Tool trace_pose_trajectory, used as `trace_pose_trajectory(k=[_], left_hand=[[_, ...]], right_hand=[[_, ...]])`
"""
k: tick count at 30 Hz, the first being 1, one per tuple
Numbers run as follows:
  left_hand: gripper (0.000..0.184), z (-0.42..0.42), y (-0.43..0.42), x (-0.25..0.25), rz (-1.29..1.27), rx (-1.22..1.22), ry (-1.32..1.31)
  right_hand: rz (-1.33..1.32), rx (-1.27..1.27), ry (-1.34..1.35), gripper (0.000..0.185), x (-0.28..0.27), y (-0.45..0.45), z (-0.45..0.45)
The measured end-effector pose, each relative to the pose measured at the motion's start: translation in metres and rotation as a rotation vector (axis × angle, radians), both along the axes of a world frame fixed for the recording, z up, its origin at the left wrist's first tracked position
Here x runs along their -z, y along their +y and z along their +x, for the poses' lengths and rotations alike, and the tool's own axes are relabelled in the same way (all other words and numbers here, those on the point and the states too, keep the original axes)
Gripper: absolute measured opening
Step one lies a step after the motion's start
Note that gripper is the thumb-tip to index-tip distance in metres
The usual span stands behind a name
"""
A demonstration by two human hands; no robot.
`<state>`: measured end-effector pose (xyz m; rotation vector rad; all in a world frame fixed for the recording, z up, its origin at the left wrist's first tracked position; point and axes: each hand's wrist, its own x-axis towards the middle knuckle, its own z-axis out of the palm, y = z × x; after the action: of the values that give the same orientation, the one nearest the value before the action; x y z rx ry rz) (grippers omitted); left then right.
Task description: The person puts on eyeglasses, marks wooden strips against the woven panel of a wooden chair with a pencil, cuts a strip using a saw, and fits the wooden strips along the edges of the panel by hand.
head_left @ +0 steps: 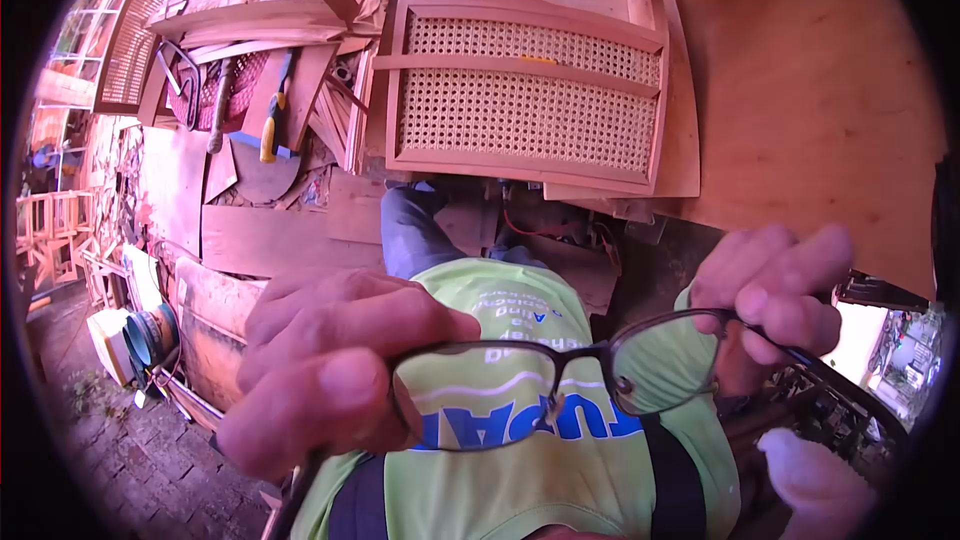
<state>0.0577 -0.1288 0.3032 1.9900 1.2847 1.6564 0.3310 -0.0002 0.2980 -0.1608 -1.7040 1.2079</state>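
A pair of eyeglasses (592, 351) with thin dark frames hangs close in front of the camera, above my green shirt (560, 485). My left hand (325, 370) is closed on the left end of the frame, its thumb and fingers by the lens. At the opposite end, my right hand (775, 290) pinches the frame near the hinge, and a dark temple arm runs down to the right from there. Both lenses face the shirt, whose blue lettering shows through them. The far side of each hand's grip is hidden.
A wooden frame with woven cane (530, 120) lies ahead, beside a large plywood sheet (810, 100). At the left are wood offcuts (250, 15), a yellow-handled tool (270, 130) and a hammer (219, 105). A blurred pinkish shape (815, 480) is at lower right.
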Motion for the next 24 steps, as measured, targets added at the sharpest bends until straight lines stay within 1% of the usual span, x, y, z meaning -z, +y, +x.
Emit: trace_pose_trajectory(k=[1, 3, 5, 6, 8, 10, 13, 17, 19, 22, 24], left_hand=[[0.045, 0.001, 0.0, -0.004, -0.019, 0.018, 0.011], [0.043, 0.006, 0.004, -0.008, -0.001, 0.01, -0.009], [0.04, 0.01, 0.011, -0.014, 0.029, 0.011, -0.026], [0.032, 0.013, 0.016, -0.016, 0.078, 0.027, -0.075], [0.031, 0.016, 0.024, -0.018, 0.103, 0.031, -0.101], [0.029, 0.019, 0.03, -0.017, 0.118, 0.026, -0.118], [0.027, 0.022, 0.038, -0.012, 0.149, 0.016, -0.145], [0.026, 0.019, 0.047, -0.01, 0.171, -0.01, -0.17], [0.025, 0.016, 0.052, -0.009, 0.182, -0.031, -0.182], [0.025, 0.004, 0.057, -0.002, 0.197, -0.115, -0.221], [0.025, -0.011, 0.063, 0.014, 0.153, -0.238, -0.266]], right_hand=[[0.0, -0.026, -0.017, 0.027, -0.008, 0.004, 0.005], [0.001, -0.078, -0.051, 0.017, -0.023, 0.011, 0.015], [0.07, -0.064, 0.133, 0.015, -0.02, 0.02, 0.016], [0.102, -0.053, 0.222, 0.015, -0.017, 0.025, 0.015], [0.157, -0.026, 0.396, 0.014, -0.011, 0.03, 0.017], [0.17, -0.045, 0.479, 0.012, -0.015, 0.034, 0.022], [0.135, -0.14, 0.456, 0.007, -0.046, 0.039, 0.043], [0.131, -0.105, 0.411, 0.006, -0.061, 0.046, 0.037], [0.136, -0.027, 0.357, 0.007, -0.054, 0.053, 0.012], [0.112, 0.201, 0.216, 0.009, -0.035, 0.063, -0.038], [0.071, 0.364, 0.019, 0.011, -0.005, 0.082, -0.062]])
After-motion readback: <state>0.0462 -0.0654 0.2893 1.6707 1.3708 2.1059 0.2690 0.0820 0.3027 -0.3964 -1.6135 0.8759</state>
